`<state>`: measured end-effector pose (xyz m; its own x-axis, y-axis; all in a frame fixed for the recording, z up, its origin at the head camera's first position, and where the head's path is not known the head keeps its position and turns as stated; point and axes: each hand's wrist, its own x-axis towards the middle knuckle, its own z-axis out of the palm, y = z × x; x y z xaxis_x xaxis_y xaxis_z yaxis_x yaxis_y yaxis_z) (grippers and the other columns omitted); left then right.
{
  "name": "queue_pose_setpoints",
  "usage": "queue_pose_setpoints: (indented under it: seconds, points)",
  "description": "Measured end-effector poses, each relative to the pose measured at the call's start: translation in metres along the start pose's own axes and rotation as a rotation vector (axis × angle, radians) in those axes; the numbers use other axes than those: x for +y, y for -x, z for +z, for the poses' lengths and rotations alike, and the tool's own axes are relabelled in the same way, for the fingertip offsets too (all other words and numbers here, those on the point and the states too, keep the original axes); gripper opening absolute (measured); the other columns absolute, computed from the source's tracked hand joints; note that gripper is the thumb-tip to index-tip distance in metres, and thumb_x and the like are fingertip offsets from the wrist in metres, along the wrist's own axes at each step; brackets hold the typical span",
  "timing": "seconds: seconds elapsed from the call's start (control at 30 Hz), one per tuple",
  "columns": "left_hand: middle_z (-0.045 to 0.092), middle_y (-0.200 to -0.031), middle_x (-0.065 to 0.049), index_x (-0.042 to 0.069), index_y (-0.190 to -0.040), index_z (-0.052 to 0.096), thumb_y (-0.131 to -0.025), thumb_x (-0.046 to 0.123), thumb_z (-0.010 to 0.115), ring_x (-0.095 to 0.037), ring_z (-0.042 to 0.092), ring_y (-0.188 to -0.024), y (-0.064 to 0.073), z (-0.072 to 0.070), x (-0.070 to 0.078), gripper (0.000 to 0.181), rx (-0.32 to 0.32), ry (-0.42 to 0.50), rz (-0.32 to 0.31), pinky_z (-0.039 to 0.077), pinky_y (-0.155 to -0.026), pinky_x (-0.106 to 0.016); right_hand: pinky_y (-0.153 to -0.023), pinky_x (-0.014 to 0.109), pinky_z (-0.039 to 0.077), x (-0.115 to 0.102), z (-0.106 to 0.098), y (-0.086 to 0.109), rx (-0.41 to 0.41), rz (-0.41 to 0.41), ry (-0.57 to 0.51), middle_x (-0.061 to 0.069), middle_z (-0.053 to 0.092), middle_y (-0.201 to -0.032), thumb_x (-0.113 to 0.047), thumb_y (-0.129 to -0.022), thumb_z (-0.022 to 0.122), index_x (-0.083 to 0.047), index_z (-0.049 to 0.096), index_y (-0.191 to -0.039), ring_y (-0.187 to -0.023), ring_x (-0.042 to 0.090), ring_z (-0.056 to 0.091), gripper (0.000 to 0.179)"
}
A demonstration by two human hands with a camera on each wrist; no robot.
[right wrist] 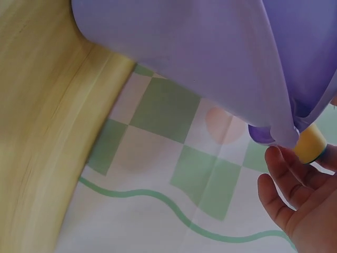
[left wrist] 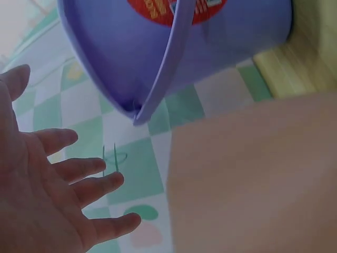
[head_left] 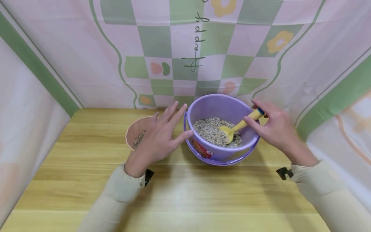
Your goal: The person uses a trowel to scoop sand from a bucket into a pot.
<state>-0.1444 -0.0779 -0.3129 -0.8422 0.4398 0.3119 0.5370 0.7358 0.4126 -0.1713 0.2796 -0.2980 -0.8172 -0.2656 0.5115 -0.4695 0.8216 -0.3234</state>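
The green-and-white checked cloth [head_left: 185, 42] behind the worktop [head_left: 203, 196] carries the readable word "Happy", running sideways up the cloth; the red label [head_left: 201, 149] on the purple bucket [head_left: 214, 104] bears print too small and blurred to read. There is one bucket with one purple carrying handle [head_left: 223, 162], hanging down on the near side, one yellow spoon [head_left: 242, 123] and one pink bowl [head_left: 134, 128]. The bucket stands on the worktop near the cloth, holding speckled grit [head_left: 210, 130]; the spoon leans toward its right rim, scoop end in the grit. The right hand [head_left: 273, 127] pinches the spoon's upper end between thumb and fingers. The left hand [head_left: 159, 138], fingers spread, partly hides the bowl, which stands left of the bucket with some grit inside; whether they touch cannot be told. Only the head view shows the grit; the left wrist view shows the left palm and a closer piece of the label, the right wrist view the bucket's label-free side.
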Motion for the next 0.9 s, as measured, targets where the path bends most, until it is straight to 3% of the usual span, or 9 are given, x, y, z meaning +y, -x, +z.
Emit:
queue_pose_setpoints:
  seconds: [0.13,0.3,0.57,0.9]
  points:
    - [0.012,-0.166,-0.008,0.030,-0.161,0.013,-0.094,0.074,0.035,-0.030,0.017,-0.151,-0.004,0.008,0.007,0.083,-0.024,-0.005,0.017,0.014,-0.117,-0.062,-0.066,0.023,0.044,0.001,-0.001,-0.002,0.004,-0.019,0.019,0.020,0.068,-0.117,-0.024,-0.082,0.081,-0.002,0.062,-0.134,-0.084,0.030,0.064,0.059]
    - [0.003,-0.167,-0.006,0.024,-0.162,0.011,-0.087,0.083,0.036,-0.028,0.010,-0.152,-0.008,0.016,0.013,0.098,-0.076,-0.026,0.019,0.013,-0.119,-0.058,-0.060,0.015,0.041,0.002,0.000,-0.003,-0.009,-0.047,0.009,0.020,0.069,-0.113,-0.021,-0.078,0.084,-0.001,0.065,-0.128,-0.072,0.023,0.060,0.057]
    - [-0.007,-0.166,-0.008,0.012,-0.161,0.009,-0.079,0.090,0.038,-0.029,0.005,-0.152,-0.012,0.027,0.017,0.117,-0.116,-0.081,-0.007,0.011,-0.120,-0.055,-0.059,0.020,0.043,0.001,0.000,-0.004,-0.030,-0.048,0.014,0.018,0.070,-0.109,-0.019,-0.078,0.083,0.000,0.066,-0.126,-0.072,0.021,0.059,0.054]
    - [-0.004,-0.166,-0.010,0.007,-0.160,0.010,-0.076,0.091,0.041,-0.026,0.004,-0.152,-0.016,0.032,0.019,0.123,-0.099,-0.077,0.004,0.014,-0.120,-0.054,-0.061,0.027,0.047,-0.001,-0.002,-0.005,-0.049,-0.049,0.024,0.019,0.071,-0.110,-0.020,-0.078,0.083,-0.001,0.068,-0.124,-0.076,0.025,0.063,0.052]
